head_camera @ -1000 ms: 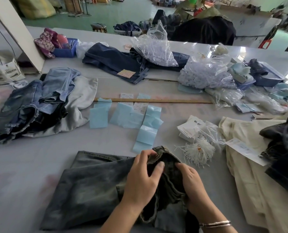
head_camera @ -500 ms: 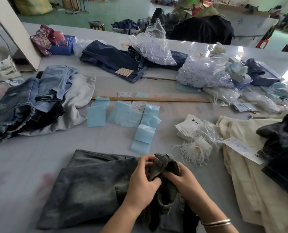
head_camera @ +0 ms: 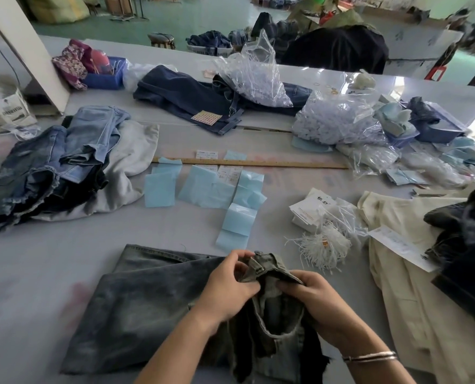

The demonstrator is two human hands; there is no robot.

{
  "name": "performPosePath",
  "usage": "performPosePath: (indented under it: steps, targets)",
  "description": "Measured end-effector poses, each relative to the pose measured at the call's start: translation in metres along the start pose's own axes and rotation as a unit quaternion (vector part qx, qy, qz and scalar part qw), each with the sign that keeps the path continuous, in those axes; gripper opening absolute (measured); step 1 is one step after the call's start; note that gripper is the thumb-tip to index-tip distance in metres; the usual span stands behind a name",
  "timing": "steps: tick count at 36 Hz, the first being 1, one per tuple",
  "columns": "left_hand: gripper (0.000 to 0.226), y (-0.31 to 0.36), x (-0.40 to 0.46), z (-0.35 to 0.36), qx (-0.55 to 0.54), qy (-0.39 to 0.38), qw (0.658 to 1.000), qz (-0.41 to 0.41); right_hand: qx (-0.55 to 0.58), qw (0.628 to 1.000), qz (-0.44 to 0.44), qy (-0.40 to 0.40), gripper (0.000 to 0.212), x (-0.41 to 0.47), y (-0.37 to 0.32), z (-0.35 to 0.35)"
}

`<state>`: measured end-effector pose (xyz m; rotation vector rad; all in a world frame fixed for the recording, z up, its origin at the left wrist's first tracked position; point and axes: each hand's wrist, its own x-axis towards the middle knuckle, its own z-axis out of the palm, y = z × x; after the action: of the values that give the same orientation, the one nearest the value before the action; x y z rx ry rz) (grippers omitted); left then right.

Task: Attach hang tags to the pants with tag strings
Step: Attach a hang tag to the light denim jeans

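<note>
Faded grey-blue denim pants [head_camera: 136,306] lie folded on the table in front of me, waistband end to the right. My left hand [head_camera: 228,286] pinches the bunched, raised waistband [head_camera: 267,266] from the left. From the right, my right hand [head_camera: 319,303] grips the same waistband, its fingertips tucked into the fabric. A bundle of white tag strings [head_camera: 325,246] lies just beyond my right hand. A stack of white hang tags [head_camera: 311,210] sits behind it, partly in a clear bag. No tag or string is visible in either hand.
Light blue paper slips [head_camera: 203,187] and a wooden ruler [head_camera: 258,163] lie mid-table. A pile of jeans [head_camera: 53,167] sits at the left, cream pants [head_camera: 405,286] and dark denim [head_camera: 469,245] at the right. Plastic bags [head_camera: 339,117] and dark jeans [head_camera: 192,101] crowd the back.
Both hands have gathered the waistband upward and closer together. My left hand has shifted from lying over the fabric to pinching it. The view has moved slightly nearer.
</note>
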<state>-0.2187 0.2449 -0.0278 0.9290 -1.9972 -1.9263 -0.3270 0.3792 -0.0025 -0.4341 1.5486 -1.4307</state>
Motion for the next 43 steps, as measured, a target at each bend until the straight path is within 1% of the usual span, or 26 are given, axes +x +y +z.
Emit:
performPosePath:
  steps: [2, 5, 9, 11, 13, 14, 17, 19, 20, 22, 25, 26, 27, 28, 29, 30, 31, 32, 34, 35, 36, 37, 39, 40, 42, 43]
  targets:
    - [0.046, 0.001, 0.003, -0.01, -0.062, -0.042, 0.997, -0.032, 0.052, 0.998, 0.006, -0.024, 0.024, 0.0, 0.004, -0.001]
    - [0.044, -0.001, 0.005, -0.02, -0.153, -0.097, 0.981, -0.067, 0.096, 0.994, 0.015, -0.053, 0.026, 0.001, 0.01, 0.004]
    - [0.045, -0.005, 0.004, -0.026, -0.184, -0.134, 0.97, -0.089, 0.14, 0.986, 0.036, -0.08, 0.03, 0.004, 0.019, 0.008]
    - [0.045, -0.007, 0.003, -0.026, -0.186, -0.133, 0.969, -0.095, 0.145, 0.985, 0.041, -0.085, 0.03, 0.004, 0.02, 0.01]
    - [0.044, -0.007, 0.002, -0.023, -0.161, -0.11, 0.976, -0.094, 0.13, 0.988, 0.037, -0.069, 0.028, 0.005, 0.021, 0.012]
    - [0.043, -0.007, 0.001, -0.021, -0.138, -0.1, 0.981, -0.088, 0.115, 0.992, 0.036, -0.047, 0.028, 0.005, 0.021, 0.014]
    - [0.037, -0.005, -0.002, -0.014, -0.071, -0.09, 0.992, -0.056, 0.048, 0.997, 0.038, 0.045, 0.046, 0.009, 0.016, 0.016]
    - [0.032, -0.003, -0.005, -0.011, -0.042, -0.096, 0.994, -0.04, 0.004, 0.996, 0.048, 0.072, 0.053, 0.011, 0.01, 0.016]
    - [0.031, -0.002, -0.006, -0.01, -0.043, -0.102, 0.993, -0.036, -0.007, 0.996, 0.058, 0.074, 0.051, 0.013, 0.008, 0.016]
    - [0.033, 0.0, -0.006, -0.01, -0.053, -0.113, 0.991, -0.04, 0.024, 0.993, 0.083, 0.075, 0.041, 0.017, 0.006, 0.015]
    - [0.042, 0.001, -0.003, -0.013, -0.09, -0.144, 0.982, -0.079, 0.173, 0.972, 0.141, 0.079, 0.035, 0.022, 0.011, 0.017]
    - [0.042, 0.001, -0.002, -0.014, -0.1, -0.154, 0.979, -0.091, 0.185, 0.966, 0.154, 0.091, 0.035, 0.024, 0.015, 0.018]
    - [0.041, 0.0, 0.0, -0.015, -0.105, -0.159, 0.976, -0.102, 0.166, 0.967, 0.156, 0.111, 0.035, 0.026, 0.018, 0.019]
    - [0.038, -0.001, 0.001, -0.015, -0.111, -0.159, 0.974, -0.114, 0.105, 0.974, 0.141, 0.144, 0.033, 0.029, 0.023, 0.018]
    - [0.036, -0.002, 0.001, -0.015, -0.126, -0.159, 0.971, -0.127, 0.015, 0.975, 0.108, 0.192, 0.028, 0.031, 0.027, 0.016]
    - [0.036, -0.005, 0.001, -0.013, -0.15, -0.157, 0.966, -0.142, -0.077, 0.965, 0.059, 0.242, 0.022, 0.031, 0.03, 0.014]
    - [0.038, -0.008, 0.0, -0.01, -0.179, -0.154, 0.959, -0.159, -0.146, 0.949, 0.007, 0.279, 0.02, 0.03, 0.032, 0.013]
    - [0.043, -0.01, -0.001, -0.007, -0.209, -0.145, 0.951, -0.173, -0.189, 0.936, -0.048, 0.293, 0.021, 0.028, 0.033, 0.012]
    - [0.047, -0.013, -0.001, -0.002, -0.242, -0.117, 0.946, -0.184, -0.264, 0.915, -0.138, 0.271, 0.035, 0.024, 0.038, 0.011]
    - [0.045, -0.014, -0.001, 0.0, -0.235, -0.099, 0.95, -0.179, -0.291, 0.908, -0.162, 0.253, 0.043, 0.021, 0.042, 0.01]
    - [0.04, -0.015, 0.0, 0.001, -0.215, -0.078, 0.959, -0.169, -0.295, 0.911, -0.17, 0.232, 0.047, 0.016, 0.042, 0.01]
    - [0.034, -0.015, 0.001, 0.002, -0.186, -0.055, 0.968, -0.159, -0.284, 0.921, -0.164, 0.211, 0.045, 0.012, 0.039, 0.009]
    - [0.029, -0.015, 0.001, 0.004, -0.127, -0.017, 0.983, -0.132, -0.247, 0.944, -0.134, 0.172, 0.029, 0.004, 0.033, 0.007]
    - [0.03, -0.013, 0.001, 0.006, -0.103, -0.007, 0.988, -0.117, -0.24, 0.95, -0.119, 0.161, 0.03, 0.002, 0.029, 0.005]
    - [0.031, -0.008, -0.002, 0.011, -0.076, -0.004, 0.993, -0.092, -0.249, 0.951, -0.098, 0.153, 0.043, -0.002, 0.023, 0.002]
    - [0.032, -0.007, -0.004, 0.014, -0.068, -0.006, 0.994, -0.085, -0.257, 0.949, -0.094, 0.158, 0.043, -0.003, 0.02, 0.002]
